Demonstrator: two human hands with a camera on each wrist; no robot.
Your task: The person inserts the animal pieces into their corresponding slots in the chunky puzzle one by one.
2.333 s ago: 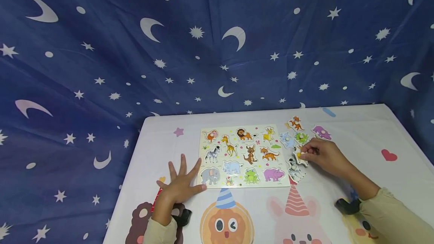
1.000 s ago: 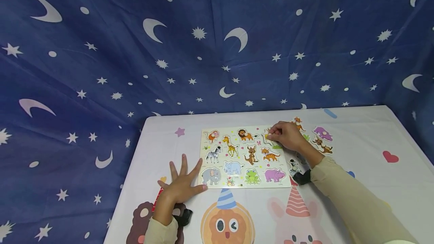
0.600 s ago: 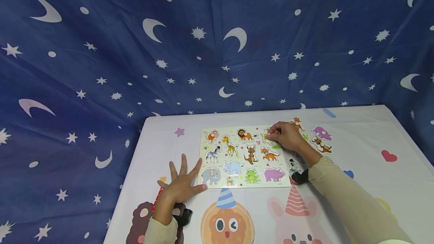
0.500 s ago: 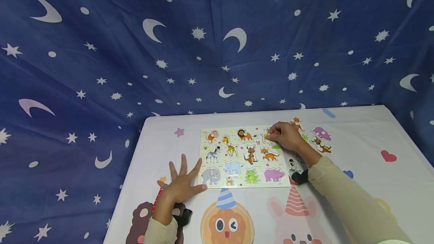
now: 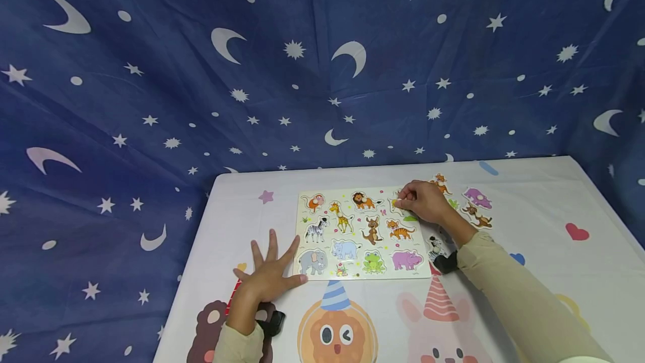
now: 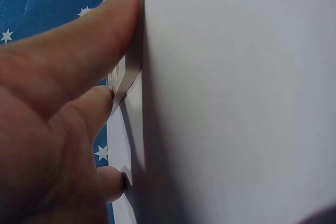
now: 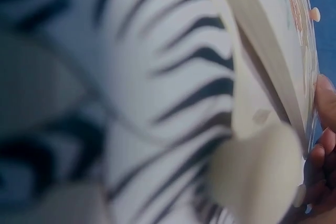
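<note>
A wooden animal puzzle board (image 5: 424, 271) lies on the table. At its upper right, my right hand (image 5: 427, 201) pinches a yellow deer puzzle piece (image 5: 395, 206) between thumb and fingers, over the printed deer. The hand partly covers the piece, so how far it sits in its slot is hidden. My left hand (image 5: 269, 279) rests flat with spread fingers at the board's lower left edge. In the left wrist view, its thumb and a finger (image 6: 100, 106) touch the board's edge. Knobbed monkey (image 5: 315, 202) and lion (image 5: 364, 200) pieces are on the board.
Right of the board lie loose pieces: an orange tiger (image 5: 440, 183), a purple hippo (image 5: 477, 198), a kangaroo (image 5: 476, 216) and a zebra (image 5: 436, 246). The zebra's knob (image 7: 257, 174) looms close in the right wrist view. My right forearm hides others. A starry blue curtain (image 5: 282, 71) hangs behind.
Since the oldest frame, my right hand has carried the deer piece left from the loose pieces onto the board, uncovering the kangaroo. Over the last half second both hands stay put.
</note>
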